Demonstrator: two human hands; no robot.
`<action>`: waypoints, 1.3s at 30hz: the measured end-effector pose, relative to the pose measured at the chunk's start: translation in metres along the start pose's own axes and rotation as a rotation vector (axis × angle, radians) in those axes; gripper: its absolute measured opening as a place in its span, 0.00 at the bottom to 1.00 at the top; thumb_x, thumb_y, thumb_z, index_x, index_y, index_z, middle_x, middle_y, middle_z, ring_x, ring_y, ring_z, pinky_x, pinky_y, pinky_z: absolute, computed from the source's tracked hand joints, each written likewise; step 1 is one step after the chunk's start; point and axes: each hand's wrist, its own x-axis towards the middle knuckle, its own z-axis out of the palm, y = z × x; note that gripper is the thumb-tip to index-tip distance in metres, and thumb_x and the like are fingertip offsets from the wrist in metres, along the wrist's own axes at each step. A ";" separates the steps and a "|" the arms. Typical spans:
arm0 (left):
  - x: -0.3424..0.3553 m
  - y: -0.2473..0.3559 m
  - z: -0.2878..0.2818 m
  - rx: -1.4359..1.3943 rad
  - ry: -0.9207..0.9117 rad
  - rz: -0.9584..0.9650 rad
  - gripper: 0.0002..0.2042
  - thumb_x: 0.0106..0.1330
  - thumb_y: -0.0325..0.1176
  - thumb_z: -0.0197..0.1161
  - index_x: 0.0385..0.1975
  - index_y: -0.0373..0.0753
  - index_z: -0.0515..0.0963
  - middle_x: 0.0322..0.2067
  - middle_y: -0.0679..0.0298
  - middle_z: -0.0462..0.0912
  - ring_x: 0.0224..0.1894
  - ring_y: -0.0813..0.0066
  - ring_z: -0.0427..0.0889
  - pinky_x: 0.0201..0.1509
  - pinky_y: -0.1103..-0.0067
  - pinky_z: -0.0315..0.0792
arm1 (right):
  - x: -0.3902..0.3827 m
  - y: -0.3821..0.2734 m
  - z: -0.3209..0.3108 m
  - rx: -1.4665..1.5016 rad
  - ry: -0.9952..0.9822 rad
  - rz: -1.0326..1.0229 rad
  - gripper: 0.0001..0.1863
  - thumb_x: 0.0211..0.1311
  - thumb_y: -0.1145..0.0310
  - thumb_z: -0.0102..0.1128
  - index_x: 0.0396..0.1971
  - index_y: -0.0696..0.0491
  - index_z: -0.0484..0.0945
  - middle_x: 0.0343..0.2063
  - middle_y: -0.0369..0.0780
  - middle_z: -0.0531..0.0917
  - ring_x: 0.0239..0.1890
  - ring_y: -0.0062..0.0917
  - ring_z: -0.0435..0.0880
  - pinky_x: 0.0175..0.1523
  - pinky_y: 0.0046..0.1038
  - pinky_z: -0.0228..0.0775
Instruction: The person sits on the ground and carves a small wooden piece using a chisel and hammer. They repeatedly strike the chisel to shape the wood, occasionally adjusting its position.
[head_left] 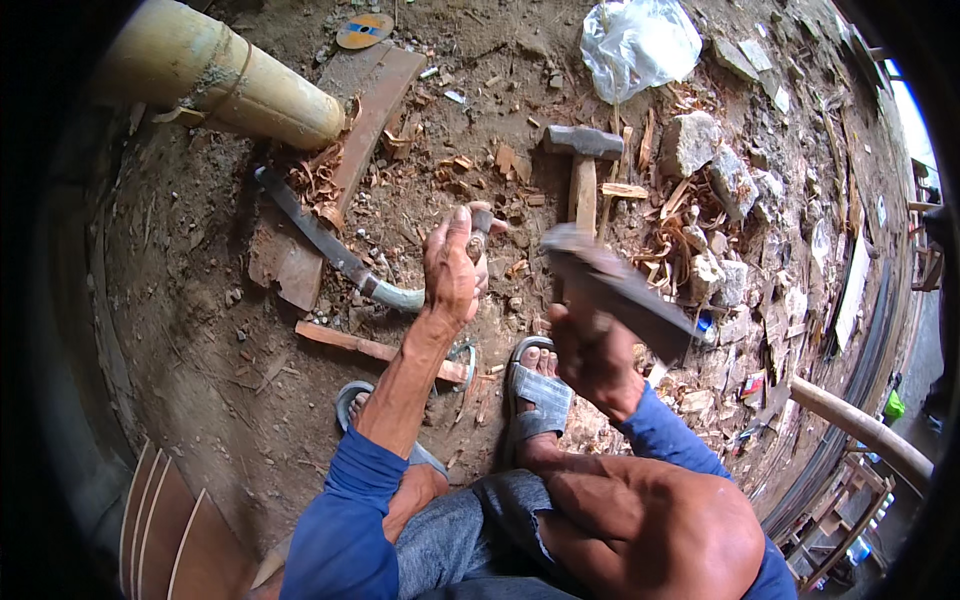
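Note:
My left hand [455,262] is closed around a short, greyish-brown piece [481,222], whose kind I cannot make out. My right hand [592,352] grips a hatchet-like tool with a broad, dark metal head [625,290], smeared by motion; the fingers cover most of its handle. The two hands are apart, above the ground in front of my sandalled feet. Below and left of my left hand lies a long curved knife [325,240] with a pale handle [395,297]. A hammer [583,143] with a heavy metal head and wooden handle lies beyond my right hand.
A thick bamboo pole [235,80] ends at a reddish-brown board [375,130] among wood shavings [318,185]. A wooden strip [375,350] lies near my left foot. Broken stones [730,185] are piled right, below a clear plastic bag [640,45]. Curved brown sheets [180,530] stand lower left.

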 end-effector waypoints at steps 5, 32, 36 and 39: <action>-0.008 0.004 0.005 0.163 0.108 0.004 0.19 0.79 0.49 0.47 0.50 0.40 0.75 0.33 0.66 0.77 0.13 0.89 0.58 0.12 0.88 0.51 | 0.003 0.006 -0.002 1.033 0.105 0.639 0.12 0.62 0.71 0.65 0.41 0.59 0.73 0.21 0.48 0.78 0.20 0.43 0.79 0.25 0.38 0.71; 0.001 0.016 -0.019 -0.283 -0.172 -0.176 0.22 0.71 0.40 0.55 0.65 0.49 0.66 0.48 0.63 0.76 0.33 0.72 0.78 0.35 0.70 0.78 | -0.001 -0.004 0.002 1.362 0.131 0.849 0.15 0.53 0.71 0.69 0.35 0.59 0.72 0.20 0.48 0.79 0.20 0.43 0.80 0.27 0.38 0.71; 0.006 0.012 -0.025 -0.292 -0.075 -0.172 0.17 0.77 0.43 0.51 0.62 0.50 0.70 0.48 0.63 0.78 0.36 0.71 0.80 0.41 0.69 0.80 | -0.002 0.001 0.005 1.196 0.224 0.897 0.16 0.57 0.69 0.71 0.37 0.59 0.72 0.20 0.48 0.78 0.20 0.43 0.80 0.26 0.38 0.70; 0.009 0.008 -0.024 -0.417 -0.094 -0.157 0.15 0.76 0.38 0.52 0.59 0.51 0.72 0.48 0.64 0.79 0.43 0.68 0.79 0.51 0.62 0.76 | 0.002 -0.002 0.003 1.124 0.242 0.879 0.19 0.58 0.68 0.72 0.43 0.59 0.72 0.23 0.48 0.78 0.24 0.45 0.81 0.28 0.40 0.71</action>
